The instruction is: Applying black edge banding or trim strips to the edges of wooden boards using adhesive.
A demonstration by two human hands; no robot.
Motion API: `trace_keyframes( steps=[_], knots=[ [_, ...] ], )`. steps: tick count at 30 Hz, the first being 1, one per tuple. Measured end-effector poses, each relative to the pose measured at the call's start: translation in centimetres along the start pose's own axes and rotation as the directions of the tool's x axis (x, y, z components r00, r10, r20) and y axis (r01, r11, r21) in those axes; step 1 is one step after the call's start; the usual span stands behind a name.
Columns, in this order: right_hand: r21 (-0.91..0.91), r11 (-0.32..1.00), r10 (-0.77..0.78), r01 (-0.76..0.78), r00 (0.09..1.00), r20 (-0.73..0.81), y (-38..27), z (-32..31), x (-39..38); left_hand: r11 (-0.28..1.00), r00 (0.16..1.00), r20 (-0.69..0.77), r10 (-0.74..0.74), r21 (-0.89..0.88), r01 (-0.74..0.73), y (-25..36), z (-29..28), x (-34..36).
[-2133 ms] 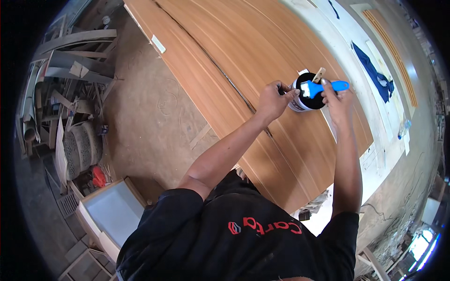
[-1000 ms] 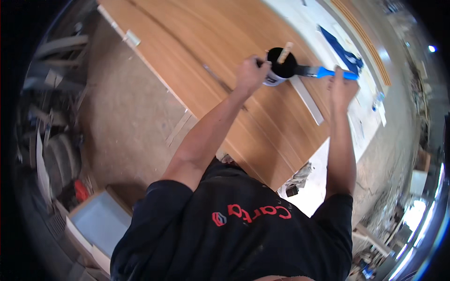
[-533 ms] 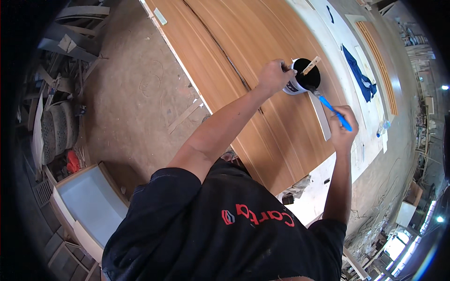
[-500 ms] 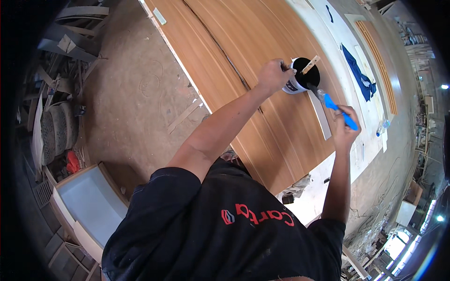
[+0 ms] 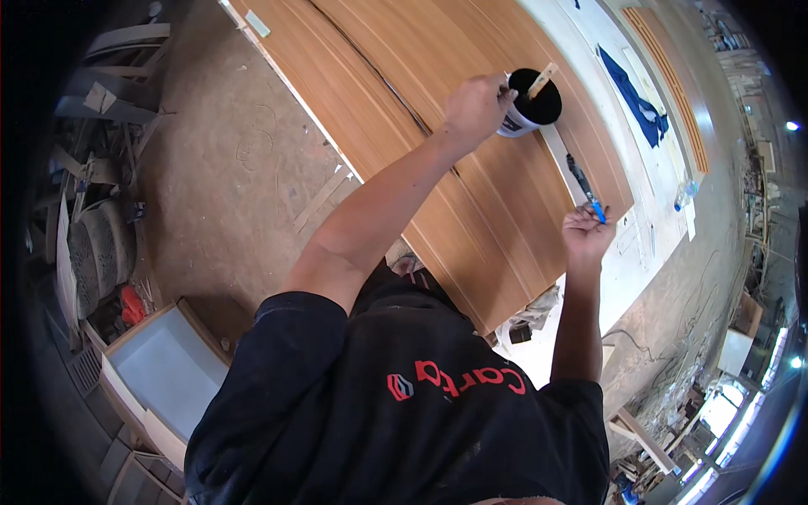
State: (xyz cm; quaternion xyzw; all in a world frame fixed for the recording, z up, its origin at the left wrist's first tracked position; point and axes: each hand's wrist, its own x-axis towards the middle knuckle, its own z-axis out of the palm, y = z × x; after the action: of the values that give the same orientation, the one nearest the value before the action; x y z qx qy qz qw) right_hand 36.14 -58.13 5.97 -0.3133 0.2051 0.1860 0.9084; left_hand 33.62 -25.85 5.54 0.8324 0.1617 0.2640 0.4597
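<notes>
The brush [image 5: 587, 187] is over the board [image 5: 497, 198], gripped at its handle by the right hand [image 5: 587, 231]. Long axis: forward, slightly left; bristles lead. The pot [image 5: 515, 126] lies beyond, forward-left, apart; the nearer left hand [image 5: 475, 109] grips its left rim.

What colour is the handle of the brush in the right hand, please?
The brush handle is blue, seen best in the head view.

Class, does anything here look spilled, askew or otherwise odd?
The dark line along the wood-grain surface stands out: it interrupts the even brown, though I cannot tell whether it is a gap or a mark. The dark blue cloth lies rumpled on the white surface. No clear spill shows around the bucket.
</notes>
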Motion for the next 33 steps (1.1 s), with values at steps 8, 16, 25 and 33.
trace_keyframes(
  steps=[8,16,25,33],
  knots=[
    [-0.107,0.980,0.189,-0.168,0.957,0.220,4.1,0.8,-3.1,0.992,0.988,-0.099,-0.115,-0.070,0.108,-2.1,-4.0,-2.6],
    [-0.638,0.741,0.101,0.211,0.903,0.417,7.1,4.7,-0.4,0.631,0.672,-0.093,-0.734,-0.460,0.625,-1.4,-16.0,-20.1],
    [-0.736,0.316,-0.006,0.599,0.777,0.629,14.1,10.1,3.7,0.193,0.112,-0.222,-0.969,-0.389,0.901,-15.7,-19.1,-47.4],
    [-0.615,0.104,-0.001,0.781,0.619,0.786,17.5,13.9,3.8,0.015,-0.051,-0.208,-0.977,-0.306,0.952,-16.4,-18.7,-58.0]
  ],
)
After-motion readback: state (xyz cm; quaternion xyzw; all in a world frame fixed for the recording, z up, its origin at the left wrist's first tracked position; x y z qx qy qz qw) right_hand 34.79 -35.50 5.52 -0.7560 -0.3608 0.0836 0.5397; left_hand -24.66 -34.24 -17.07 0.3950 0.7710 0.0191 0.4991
